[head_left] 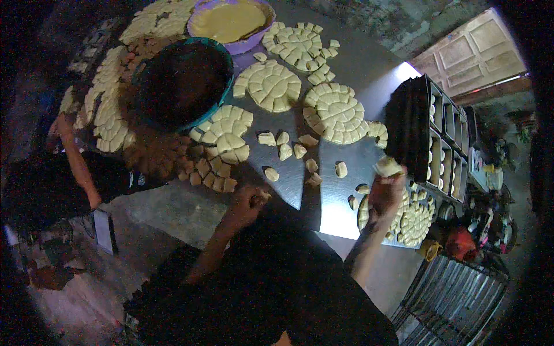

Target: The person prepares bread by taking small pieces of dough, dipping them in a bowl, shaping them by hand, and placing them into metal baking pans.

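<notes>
My right hand (385, 193) is raised over the right side of the metal table, closed on a pale dough piece (388, 166). My left hand (248, 205) is curled at the table's near edge, in shadow; a small pale bit shows at its fingertips, too dim to name. Between the hands lie several loose dough pieces (341, 169). Beyond them sit flat dough rounds (334, 112) cut into many small pieces, and another cut dough round (415, 222) lies beside my right forearm.
A dark teal-rimmed tub (202, 124) stands at the left among cut dough. Behind it is a purple basin (268, 17) with a yellowish mass. Stacked black trays (430, 138) holding pale rounds stand at the right. A co-worker's arm (81, 158) reaches in at the far left.
</notes>
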Tool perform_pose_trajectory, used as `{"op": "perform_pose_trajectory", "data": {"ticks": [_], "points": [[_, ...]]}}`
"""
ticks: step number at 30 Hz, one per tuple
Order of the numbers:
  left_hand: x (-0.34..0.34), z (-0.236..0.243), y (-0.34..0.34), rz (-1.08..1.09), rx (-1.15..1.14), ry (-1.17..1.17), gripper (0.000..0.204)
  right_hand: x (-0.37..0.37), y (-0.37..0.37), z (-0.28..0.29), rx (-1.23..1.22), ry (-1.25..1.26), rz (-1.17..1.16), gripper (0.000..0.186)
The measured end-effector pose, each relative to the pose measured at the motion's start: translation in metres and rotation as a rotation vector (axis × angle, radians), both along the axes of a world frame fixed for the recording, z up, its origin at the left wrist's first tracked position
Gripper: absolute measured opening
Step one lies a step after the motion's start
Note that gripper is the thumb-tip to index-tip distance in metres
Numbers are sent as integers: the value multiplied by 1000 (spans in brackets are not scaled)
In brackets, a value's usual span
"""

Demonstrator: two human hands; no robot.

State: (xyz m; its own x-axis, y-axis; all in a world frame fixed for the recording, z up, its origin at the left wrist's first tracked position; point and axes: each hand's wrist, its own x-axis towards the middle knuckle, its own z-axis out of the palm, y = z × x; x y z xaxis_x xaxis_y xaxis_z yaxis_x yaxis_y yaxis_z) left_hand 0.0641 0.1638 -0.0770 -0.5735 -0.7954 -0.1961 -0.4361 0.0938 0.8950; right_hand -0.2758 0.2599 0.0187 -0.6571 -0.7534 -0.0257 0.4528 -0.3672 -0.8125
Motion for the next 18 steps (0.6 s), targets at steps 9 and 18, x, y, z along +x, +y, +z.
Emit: {"op": "perform_pose_trajectory", "data": {"ticks": [9, 18], "points": [[-28, -27, -72, -50, -333, 156, 45, 7, 16, -86, 962, 1093, -47, 24], [-45, -55, -43, -189, -504, -122, 34, 120, -25, -93, 882, 833, 95, 24]]}}
